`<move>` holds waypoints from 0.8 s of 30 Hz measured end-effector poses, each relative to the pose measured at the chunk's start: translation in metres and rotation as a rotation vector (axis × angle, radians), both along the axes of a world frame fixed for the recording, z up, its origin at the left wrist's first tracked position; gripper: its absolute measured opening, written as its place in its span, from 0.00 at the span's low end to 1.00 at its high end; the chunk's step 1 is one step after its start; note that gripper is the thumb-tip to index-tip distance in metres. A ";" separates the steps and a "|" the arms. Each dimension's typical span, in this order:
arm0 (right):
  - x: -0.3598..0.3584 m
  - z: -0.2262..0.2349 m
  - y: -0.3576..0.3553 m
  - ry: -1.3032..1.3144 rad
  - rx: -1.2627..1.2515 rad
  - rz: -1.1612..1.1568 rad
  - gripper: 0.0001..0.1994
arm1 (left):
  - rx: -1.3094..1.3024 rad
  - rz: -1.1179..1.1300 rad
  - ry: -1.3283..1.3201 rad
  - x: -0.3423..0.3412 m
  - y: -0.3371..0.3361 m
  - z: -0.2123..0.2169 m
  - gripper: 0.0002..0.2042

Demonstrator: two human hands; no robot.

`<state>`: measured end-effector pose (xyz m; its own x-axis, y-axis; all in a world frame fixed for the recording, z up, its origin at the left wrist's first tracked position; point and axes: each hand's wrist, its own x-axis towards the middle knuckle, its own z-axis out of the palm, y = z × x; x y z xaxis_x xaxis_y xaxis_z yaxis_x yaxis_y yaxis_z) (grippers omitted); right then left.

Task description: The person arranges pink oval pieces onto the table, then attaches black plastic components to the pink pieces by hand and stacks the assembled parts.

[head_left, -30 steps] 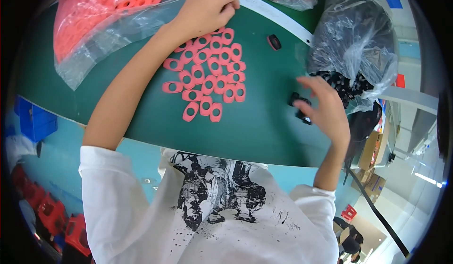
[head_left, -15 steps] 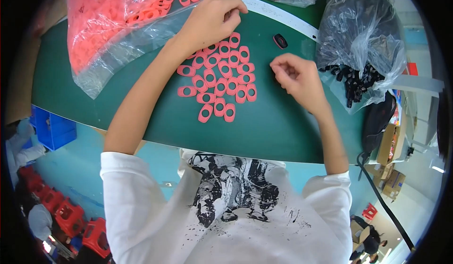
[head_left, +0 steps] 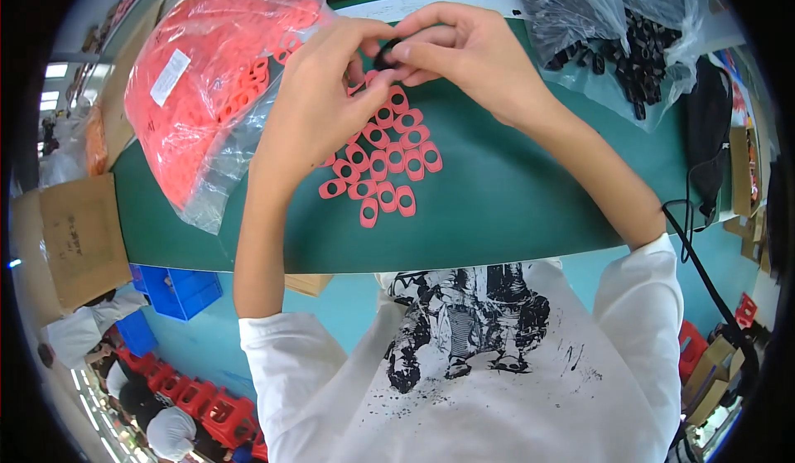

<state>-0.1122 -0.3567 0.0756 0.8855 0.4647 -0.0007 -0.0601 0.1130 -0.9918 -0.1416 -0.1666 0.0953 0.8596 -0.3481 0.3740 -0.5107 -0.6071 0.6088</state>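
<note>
Head view: black piece (head_left: 383, 55) between left hand (head_left: 323, 82) and right hand (head_left: 480, 55), in both hands' fingertip grip

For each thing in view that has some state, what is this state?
Black piece: held, partly hidden
Left hand: closed on black piece
Right hand: closed on black piece
Pink pieces: loose, lying flat
Bag with pink pieces: bulging
Bag with black pieces: partly filled

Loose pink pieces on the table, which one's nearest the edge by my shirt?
The pink piece lowest in the view, leftmost of the bottom three. It sits closer to the front edge of the green table than the others.
</note>
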 end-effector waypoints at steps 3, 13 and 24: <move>-0.003 -0.009 0.000 -0.080 -0.026 0.039 0.12 | 0.090 -0.007 -0.029 -0.001 -0.002 0.000 0.14; -0.057 0.009 -0.142 -0.431 -0.736 -0.159 0.09 | 0.504 -0.292 0.071 0.033 0.040 -0.018 0.14; -0.114 -0.023 -0.187 -0.333 -0.884 -0.349 0.17 | 0.458 -0.308 0.160 0.037 0.026 -0.017 0.11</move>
<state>-0.2259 -0.5441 0.0529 0.9899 0.1318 0.0527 0.1316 -0.7131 -0.6885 -0.1043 -0.1408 0.0780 0.7264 -0.6872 -0.0004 -0.6288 -0.6649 0.4030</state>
